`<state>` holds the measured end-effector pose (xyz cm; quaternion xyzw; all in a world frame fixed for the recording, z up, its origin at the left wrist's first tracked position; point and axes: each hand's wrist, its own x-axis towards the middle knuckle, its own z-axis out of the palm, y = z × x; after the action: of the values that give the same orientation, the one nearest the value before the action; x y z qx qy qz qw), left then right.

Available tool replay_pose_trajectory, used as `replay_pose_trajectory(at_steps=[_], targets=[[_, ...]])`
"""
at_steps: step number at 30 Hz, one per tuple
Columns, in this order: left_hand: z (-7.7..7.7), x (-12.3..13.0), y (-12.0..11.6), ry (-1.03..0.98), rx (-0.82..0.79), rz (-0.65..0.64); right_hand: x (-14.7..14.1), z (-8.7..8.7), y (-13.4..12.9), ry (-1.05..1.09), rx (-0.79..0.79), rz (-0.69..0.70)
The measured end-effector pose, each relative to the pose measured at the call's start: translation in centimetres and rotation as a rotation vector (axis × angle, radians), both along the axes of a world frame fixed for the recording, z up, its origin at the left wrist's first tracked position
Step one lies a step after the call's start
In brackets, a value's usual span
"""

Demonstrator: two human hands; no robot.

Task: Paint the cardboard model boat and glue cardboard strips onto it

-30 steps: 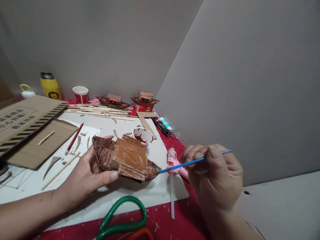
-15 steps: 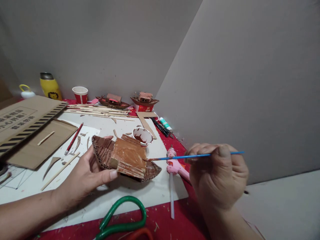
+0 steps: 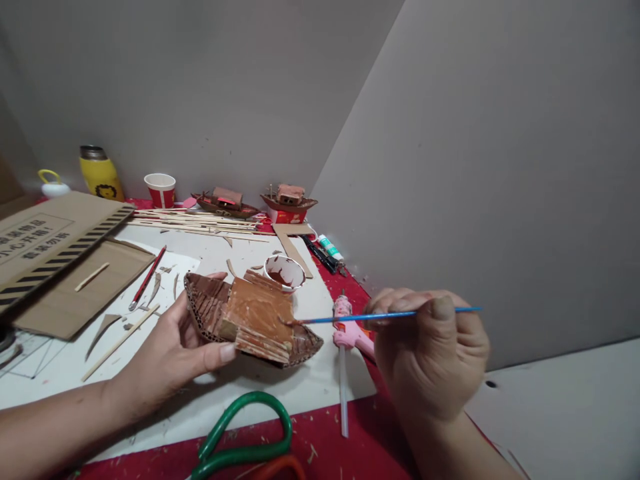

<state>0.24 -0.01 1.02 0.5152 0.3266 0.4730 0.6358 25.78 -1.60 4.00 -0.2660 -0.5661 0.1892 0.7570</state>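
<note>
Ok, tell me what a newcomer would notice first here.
Likely the brown-painted cardboard model boat in the left hand, met by the slim blue paintbrush in the right hand. Next, the green looped handle at the bottom edge and the yellow lion-printed bottle at the back left.

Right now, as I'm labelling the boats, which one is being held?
The front boat, in the left hand, under the brush; the back-left boat and back-right boat stand untouched.
</note>
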Motion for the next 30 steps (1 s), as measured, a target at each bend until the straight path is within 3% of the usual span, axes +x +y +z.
replay_pose_trajectory(at_steps=[3,10,17,24,30], targets=[[0.02,-0.07,-0.01,-0.008,0.002,-0.001,-0.07,0.03,-0.12,-0.010,-0.020,0.062],[-0.15,-0.26,0.05,-0.003,-0.005,-0.001,0.44,-0.06,0.51,-0.020,0.067,-0.131],[-0.39,-0.32,0.20,-0.019,-0.013,0.003,0.46,0.29,0.41,-0.010,0.089,-0.064],[-0.50,-0.36,0.17,-0.021,-0.014,0.002,0.50,0.19,0.48,-0.026,0.101,-0.175],[-0.51,-0.36,0.11,-0.021,-0.009,0.000,0.46,0.46,0.03,-0.025,0.038,-0.035]])
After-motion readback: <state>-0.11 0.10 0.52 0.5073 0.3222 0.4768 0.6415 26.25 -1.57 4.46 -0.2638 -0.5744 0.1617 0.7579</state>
